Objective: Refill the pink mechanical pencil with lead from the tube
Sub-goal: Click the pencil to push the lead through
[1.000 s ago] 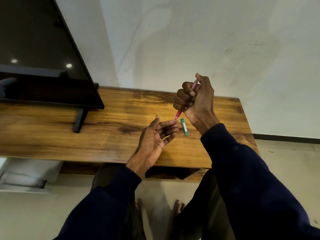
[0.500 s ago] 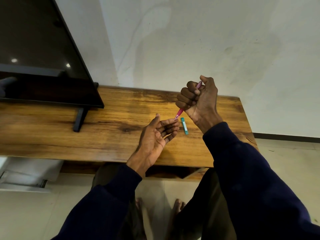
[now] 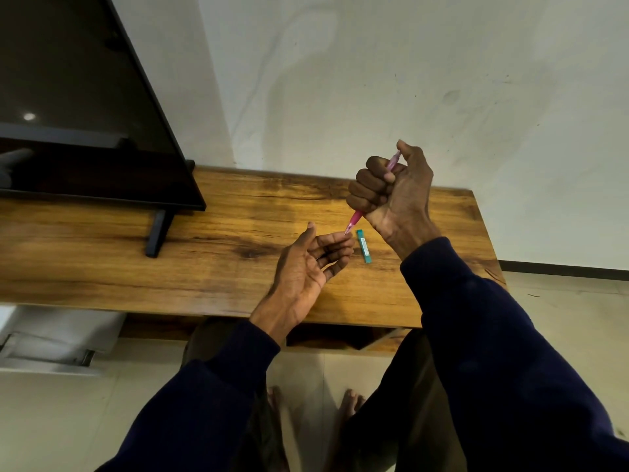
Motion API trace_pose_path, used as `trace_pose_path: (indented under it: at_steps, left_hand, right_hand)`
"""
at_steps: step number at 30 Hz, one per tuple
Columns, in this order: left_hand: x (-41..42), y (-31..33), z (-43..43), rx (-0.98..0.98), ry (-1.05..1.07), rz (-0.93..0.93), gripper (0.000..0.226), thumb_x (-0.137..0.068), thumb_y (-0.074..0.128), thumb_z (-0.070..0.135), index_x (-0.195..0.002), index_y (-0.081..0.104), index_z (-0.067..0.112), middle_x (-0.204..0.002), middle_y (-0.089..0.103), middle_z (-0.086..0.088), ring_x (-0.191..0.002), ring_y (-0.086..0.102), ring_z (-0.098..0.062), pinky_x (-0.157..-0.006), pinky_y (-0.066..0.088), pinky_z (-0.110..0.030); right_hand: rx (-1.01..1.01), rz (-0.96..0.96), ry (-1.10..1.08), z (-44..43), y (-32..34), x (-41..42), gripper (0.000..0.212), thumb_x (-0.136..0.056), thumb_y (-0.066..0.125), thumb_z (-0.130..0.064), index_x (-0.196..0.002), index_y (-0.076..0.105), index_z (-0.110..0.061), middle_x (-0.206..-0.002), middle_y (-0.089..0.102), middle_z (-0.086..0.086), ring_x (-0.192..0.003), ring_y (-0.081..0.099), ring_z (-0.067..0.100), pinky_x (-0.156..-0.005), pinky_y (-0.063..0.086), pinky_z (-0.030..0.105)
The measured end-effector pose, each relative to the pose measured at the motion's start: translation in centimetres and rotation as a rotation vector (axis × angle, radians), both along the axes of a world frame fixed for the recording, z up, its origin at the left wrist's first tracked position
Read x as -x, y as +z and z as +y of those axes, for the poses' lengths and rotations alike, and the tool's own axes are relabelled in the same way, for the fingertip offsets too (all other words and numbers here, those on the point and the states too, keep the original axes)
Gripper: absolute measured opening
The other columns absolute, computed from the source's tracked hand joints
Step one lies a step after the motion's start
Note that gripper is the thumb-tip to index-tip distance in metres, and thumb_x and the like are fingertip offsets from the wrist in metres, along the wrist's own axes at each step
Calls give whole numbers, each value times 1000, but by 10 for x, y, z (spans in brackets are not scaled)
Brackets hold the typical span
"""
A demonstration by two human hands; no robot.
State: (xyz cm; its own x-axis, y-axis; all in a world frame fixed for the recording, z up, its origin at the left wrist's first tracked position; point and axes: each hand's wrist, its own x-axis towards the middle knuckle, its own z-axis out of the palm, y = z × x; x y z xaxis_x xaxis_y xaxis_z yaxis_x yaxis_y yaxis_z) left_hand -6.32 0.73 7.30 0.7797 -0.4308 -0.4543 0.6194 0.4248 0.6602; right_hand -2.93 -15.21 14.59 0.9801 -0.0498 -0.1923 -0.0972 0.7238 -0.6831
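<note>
Item 1, far left: television (image 3: 78, 107), dark screen, standing on its leg at the left end of the wooden table (image 3: 221, 267); not part of the task.

Item 2, centre: left hand (image 3: 306, 267), palm up and open, fingers loosely curled, holding nothing that can be made out; its fingertips (image 3: 340, 238) meet the tip of the pencil, cupped as if to catch whatever comes out; any lead there is too fine to see.

Item 3, centre-right: pink mechanical pencil (image 3: 355, 219), raised above the table, tip slanted down and to the left, cap end up; the barrel passes through the closed fist, so only the tip portion and the top show.

Item 4, just right of the tip: lead tube (image 3: 363, 246), teal, lying flat on the table between the two wrists, untouched; whether it is capped cannot be told.

Item 5, right: right hand (image 3: 391, 189), closed in a fist round the pencil, thumb at the cap end as if on the push button.

Step in hand, by judgement: checking or emptying the pencil by clicking its tip into the palm; refilling proper not yet begun.

Next move calls for: freeing the left hand for the tube; taking off the pencil's cap; a light pinch, since the leads snap easily.
</note>
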Motion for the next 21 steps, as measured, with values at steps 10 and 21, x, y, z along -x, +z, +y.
trace_pose_path:
  at_steps: [10,21]
  left_hand:
    - [1,-2,1,-17,0,-16,50,-109,44,38,-115,72,-2,-108,78,-17,-90,76,-16,-82,59,-29]
    - [1,-2,0,-2,2,-10,50,-109,45,38,-113,73,-2,-106,79,-16,-90,75,-16,-83,58,-29]
  right_hand:
    - [9,13,-12,-2,-1,0,57,-99,33,-48,-50,31,-20,-44,19,-7,-44,11,10,-44,15,21]
    - [14,23,-27,0,0,1,58,-100,33,-50,-50,31,-20,-44,19,-8,-41,14,9,-44,15,21]
